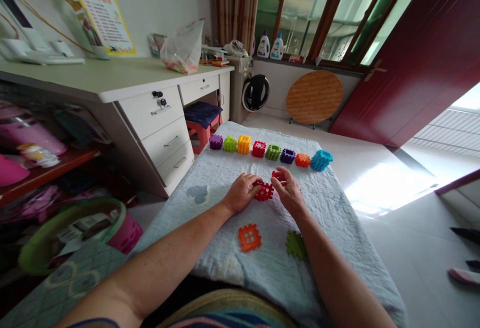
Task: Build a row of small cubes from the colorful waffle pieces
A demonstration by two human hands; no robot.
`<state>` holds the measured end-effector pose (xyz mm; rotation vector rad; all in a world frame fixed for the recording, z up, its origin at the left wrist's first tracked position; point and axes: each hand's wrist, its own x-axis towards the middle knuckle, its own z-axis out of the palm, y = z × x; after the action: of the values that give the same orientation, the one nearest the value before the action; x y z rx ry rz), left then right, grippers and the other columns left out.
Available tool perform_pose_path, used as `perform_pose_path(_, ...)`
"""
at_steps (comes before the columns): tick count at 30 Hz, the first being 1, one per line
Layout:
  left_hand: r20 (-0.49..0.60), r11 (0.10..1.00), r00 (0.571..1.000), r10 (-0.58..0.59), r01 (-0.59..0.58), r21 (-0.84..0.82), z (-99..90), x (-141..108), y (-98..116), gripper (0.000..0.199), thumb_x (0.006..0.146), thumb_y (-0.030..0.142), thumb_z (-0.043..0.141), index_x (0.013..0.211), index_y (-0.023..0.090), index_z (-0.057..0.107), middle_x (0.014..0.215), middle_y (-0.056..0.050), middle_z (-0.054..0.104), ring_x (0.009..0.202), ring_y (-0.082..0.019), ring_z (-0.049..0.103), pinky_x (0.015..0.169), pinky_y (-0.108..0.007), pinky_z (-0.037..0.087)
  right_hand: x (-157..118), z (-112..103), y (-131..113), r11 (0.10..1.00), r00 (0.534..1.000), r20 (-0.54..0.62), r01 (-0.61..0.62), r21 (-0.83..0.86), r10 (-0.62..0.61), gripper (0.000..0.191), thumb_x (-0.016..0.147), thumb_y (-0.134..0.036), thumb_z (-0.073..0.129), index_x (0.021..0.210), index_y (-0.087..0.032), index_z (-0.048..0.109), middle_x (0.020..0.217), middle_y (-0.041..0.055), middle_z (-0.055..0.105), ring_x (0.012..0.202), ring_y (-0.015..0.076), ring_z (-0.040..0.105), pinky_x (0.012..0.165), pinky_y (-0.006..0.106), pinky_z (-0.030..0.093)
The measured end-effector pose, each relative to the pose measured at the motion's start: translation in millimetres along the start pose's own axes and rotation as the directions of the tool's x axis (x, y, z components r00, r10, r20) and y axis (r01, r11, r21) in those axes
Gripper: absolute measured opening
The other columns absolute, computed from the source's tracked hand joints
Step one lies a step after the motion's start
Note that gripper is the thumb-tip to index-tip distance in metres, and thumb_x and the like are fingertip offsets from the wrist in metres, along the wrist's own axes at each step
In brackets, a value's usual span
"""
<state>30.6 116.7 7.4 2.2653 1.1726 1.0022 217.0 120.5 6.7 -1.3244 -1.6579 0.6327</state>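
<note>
Near the middle of the cloth-covered table, my left hand [243, 191] has its fingers closed on the left side of a red interlocking piece [265, 192]. Just to the right, my right hand [288, 189] is raised and pinches a small red piece [275, 174] between thumb and fingertips; its shape is mostly hidden. An orange square piece [249, 237] with notched edges lies flat in front of my hands. A green notched piece [296, 246] lies by my right forearm, which partly covers it.
Assembled cubes stand in a row along the far part of the table, from a purple cube [216, 142] to a blue one [321, 160]. A white desk [165, 98] with drawers is at left, a red stool [202, 128] beside it.
</note>
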Motion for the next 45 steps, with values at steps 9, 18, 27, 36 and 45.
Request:
perform_pose_path(9, -0.206, 0.994, 0.977, -0.043, 0.064, 0.093, -3.3, 1, -9, 0.025, 0.082, 0.015, 0.055, 0.107, 0.018, 0.057, 0.106, -0.007, 0.059, 0.105, -0.021, 0.052, 0.097, -0.036, 0.040, -6, 8, -3, 0.955, 0.972, 0.142, 0.213, -0.209, -0.186, 0.050, 0.073, -0.035, 0.066, 0.118, -0.020, 0.052, 0.107, 0.0095, 0.062, 0.096, 0.0225, 0.057, 0.085, 0.039, 0.046)
perform_pose_path(18, -0.209, 0.996, 0.977, -0.031, 0.048, 0.076, 1.5, -1, -10, 0.028, 0.075, 0.007, 0.055, 0.101, 0.018, 0.059, 0.101, -0.006, 0.060, 0.101, -0.021, 0.054, 0.095, -0.037, 0.044, -10, 6, -9, 0.829, 0.924, 0.334, 0.330, -0.451, -0.186, 0.048, 0.075, -0.042, 0.064, 0.115, -0.016, 0.056, 0.099, 0.0102, 0.063, 0.093, 0.0243, 0.054, 0.085, 0.037, 0.042)
perform_pose_path(27, -0.252, 0.996, 0.968, -0.011, 0.032, 0.078, 1.4, -1, -11, 0.028, 0.074, 0.005, 0.055, 0.099, 0.017, 0.059, 0.098, -0.006, 0.061, 0.097, -0.020, 0.055, 0.091, -0.036, 0.046, -12, 2, -12, 0.748, 0.923, 0.374, 0.308, -0.587, -0.087, 0.054, 0.072, -0.049, 0.065, 0.114, -0.017, 0.055, 0.100, 0.0098, 0.057, 0.095, 0.0247, 0.051, 0.085, 0.035, 0.039)
perform_pose_path(36, -0.246, 0.996, 0.969, -0.014, 0.034, 0.077, 1.5, -2, -12, 0.028, 0.074, 0.005, 0.054, 0.100, 0.017, 0.059, 0.098, -0.006, 0.062, 0.096, -0.020, 0.056, 0.090, -0.036, 0.046, -10, 0, -8, 0.781, 0.923, 0.379, 0.283, -0.557, -0.064, 0.040, 0.074, -0.049, 0.063, 0.099, -0.018, 0.059, 0.089, 0.0064, 0.054, 0.088, 0.0212, 0.050, 0.080, 0.032, 0.038)
perform_pose_path(45, -0.240, 0.996, 0.970, -0.020, 0.039, 0.075, 1.3, -2, -11, 0.027, 0.075, 0.005, 0.054, 0.099, 0.016, 0.059, 0.096, -0.006, 0.062, 0.094, -0.020, 0.056, 0.089, -0.035, 0.046, -11, 0, -7, 0.741, 0.926, 0.372, 0.290, -0.606, -0.059, 0.045, 0.071, -0.052, 0.064, 0.101, -0.019, 0.058, 0.091, 0.0075, 0.054, 0.089, 0.0229, 0.049, 0.080, 0.033, 0.037)
